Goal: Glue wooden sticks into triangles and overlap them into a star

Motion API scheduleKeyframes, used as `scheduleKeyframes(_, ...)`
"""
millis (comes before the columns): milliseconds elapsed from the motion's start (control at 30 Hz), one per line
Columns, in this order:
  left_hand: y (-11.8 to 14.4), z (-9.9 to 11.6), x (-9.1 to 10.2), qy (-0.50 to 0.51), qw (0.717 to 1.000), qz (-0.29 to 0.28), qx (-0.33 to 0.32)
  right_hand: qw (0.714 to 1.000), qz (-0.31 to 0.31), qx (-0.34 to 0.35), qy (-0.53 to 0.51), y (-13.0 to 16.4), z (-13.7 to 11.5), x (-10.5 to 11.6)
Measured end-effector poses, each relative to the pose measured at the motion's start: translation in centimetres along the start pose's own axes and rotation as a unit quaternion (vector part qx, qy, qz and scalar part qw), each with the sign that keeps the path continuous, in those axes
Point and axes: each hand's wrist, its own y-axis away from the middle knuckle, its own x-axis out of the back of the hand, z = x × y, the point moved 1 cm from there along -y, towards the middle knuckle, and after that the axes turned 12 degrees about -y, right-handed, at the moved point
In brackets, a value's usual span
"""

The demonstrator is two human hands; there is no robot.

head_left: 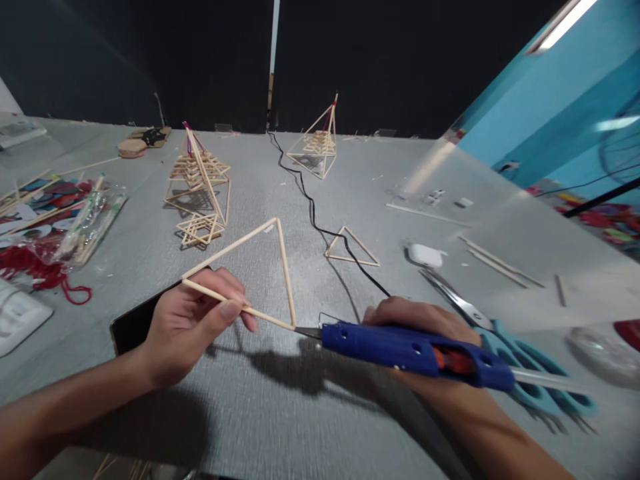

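Right now the left hand (193, 323) pinches 1 side of a stick triangle (250, 273) between thumb and fingers and holds it tilted up off the gray counter (280, 427). The right hand (415, 320) is wrapped tight around a blue glue gun (415, 350). The metal tip of the glue gun touches the lower right corner of the stick triangle, where 2 sticks meet.

Things could go wrong from this spot. The tip looks hot, and the left fingers are on the same stick it touches, so glue running along that stick could burn them. Too hard a push from the glue gun could also split the corner open, because the sticks are thin. The black cord (310, 207) runs across the counter past a small flat triangle (353, 248), and a tug on it could drag that piece away.

Teal scissors (525, 360) lie just behind the right hand. 2 built stick pyramids (200, 180) (317, 143) stand farther back, and red yarn (40, 270) sits at the left next to a bag of sticks (93, 223).

No brand, label or writing can be read anywhere.
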Motion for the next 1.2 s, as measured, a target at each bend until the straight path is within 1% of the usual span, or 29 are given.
scheduleKeyframes(133, -0.02, -0.09, -0.01, 0.006, 1.000, -0.009, 0.001, 1.000, 0.022, -0.005, 0.007, 0.03, -0.24, -0.13)
scheduleKeyframes(267, -0.04, -0.15, 0.00, 0.008, 1.000, -0.013, 0.007, 1.000, 0.027, 0.004, -0.004, -0.07, -0.46, -0.14)
scheduleKeyframes(400, 0.03, -0.18, 0.00, 0.015, 1.000, -0.014, 0.004, 0.999, 0.035, 0.005, 0.012, -0.25, -0.57, -0.04)
scheduleKeyframes(600, 0.15, -0.17, -0.08, 0.018, 1.000, -0.013, 0.013, 0.999, 0.039, 0.021, 0.011, -0.50, -0.51, -0.32)
scheduleKeyframes(767, 0.21, -0.10, -0.22, 0.024, 0.999, -0.022, 0.011, 1.000, 0.022, -0.004, -0.009, -0.21, -0.57, -0.33)
scheduleKeyframes(867, 0.26, -0.07, -0.24, 0.016, 0.999, -0.028, 0.009, 1.000, 0.019, -0.019, 0.000, -0.05, -0.65, -0.17)
scheduleKeyframes(1000, 0.27, -0.03, -0.10, 0.000, 1.000, -0.030, 0.005, 0.999, 0.042, -0.032, 0.013, -0.02, -0.62, 0.02)
scheduleKeyframes(1100, 0.24, -0.04, 0.06, -0.012, 0.999, -0.032, 0.000, 0.999, 0.045, -0.024, 0.003, -0.10, -0.55, -0.02)
scheduleKeyframes(1200, 0.21, -0.08, 0.19, -0.030, 0.999, -0.024, -0.010, 0.999, 0.046, -0.008, 0.002, -0.23, -0.55, -0.13)
